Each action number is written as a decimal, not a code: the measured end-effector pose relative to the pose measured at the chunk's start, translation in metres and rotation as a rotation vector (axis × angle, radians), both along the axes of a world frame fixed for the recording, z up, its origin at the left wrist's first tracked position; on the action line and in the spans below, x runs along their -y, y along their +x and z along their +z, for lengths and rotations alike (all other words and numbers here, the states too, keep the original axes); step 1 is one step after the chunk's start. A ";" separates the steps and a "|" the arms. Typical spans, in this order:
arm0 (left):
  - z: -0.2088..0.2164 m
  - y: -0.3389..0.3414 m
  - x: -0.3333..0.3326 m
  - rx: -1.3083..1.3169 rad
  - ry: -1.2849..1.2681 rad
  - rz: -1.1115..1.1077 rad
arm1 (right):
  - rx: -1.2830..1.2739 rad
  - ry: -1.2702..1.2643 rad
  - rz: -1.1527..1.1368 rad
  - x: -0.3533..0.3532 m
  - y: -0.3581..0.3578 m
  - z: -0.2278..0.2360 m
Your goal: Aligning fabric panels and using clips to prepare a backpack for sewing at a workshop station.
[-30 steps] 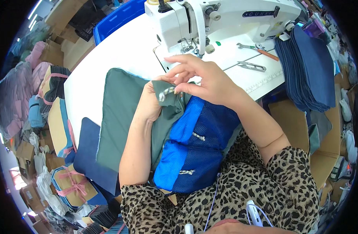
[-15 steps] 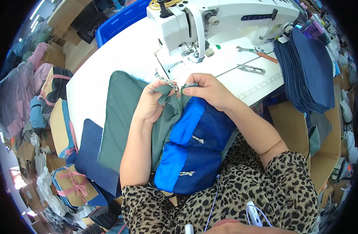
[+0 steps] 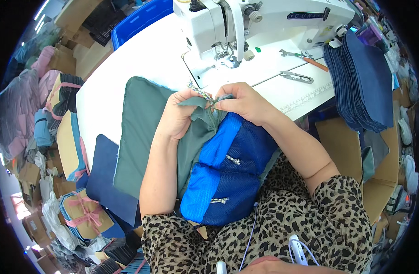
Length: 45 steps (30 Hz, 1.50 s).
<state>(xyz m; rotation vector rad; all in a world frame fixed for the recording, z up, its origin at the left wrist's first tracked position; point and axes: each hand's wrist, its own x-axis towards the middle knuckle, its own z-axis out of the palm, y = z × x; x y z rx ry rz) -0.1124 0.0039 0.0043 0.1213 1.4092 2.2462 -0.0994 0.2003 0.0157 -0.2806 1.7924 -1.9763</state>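
My left hand is closed, pinching the edge of a grey-green fabric piece together with a patterned cord. Close beside it, my right hand pinches the same fabric's edge, where the cord meets the cloth. The fingertips of both hands almost touch. Below them, two blue mesh pouches hang from the fabric over my lap, each with a short knotted cord pull. Just beyond my hands stands a white sewing machine, its needle area apart from the cloth. Folds hide where cord and fabric join.
On the white table lie thread snips and an orange-handled wrench tool. A stack of navy fabric panels hangs at the right edge, above a cardboard box. Tied bundles stand at left; a blue bin is behind.
Both hands keep their pinch on the fabric and cord. The fingertips have drawn slightly closer together, and the cloth between them is bunched more. The view has shifted slightly.
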 end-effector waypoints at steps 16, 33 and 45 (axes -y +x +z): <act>0.015 0.006 -0.003 -0.322 -0.381 0.037 | -0.005 -0.062 -0.046 -0.006 0.002 -0.003; 0.012 0.007 -0.005 -0.081 -0.193 0.018 | -0.064 -0.120 -0.155 -0.006 0.007 -0.015; 0.015 0.008 -0.006 -0.175 -0.341 0.010 | -0.202 0.085 -0.216 -0.002 0.013 -0.013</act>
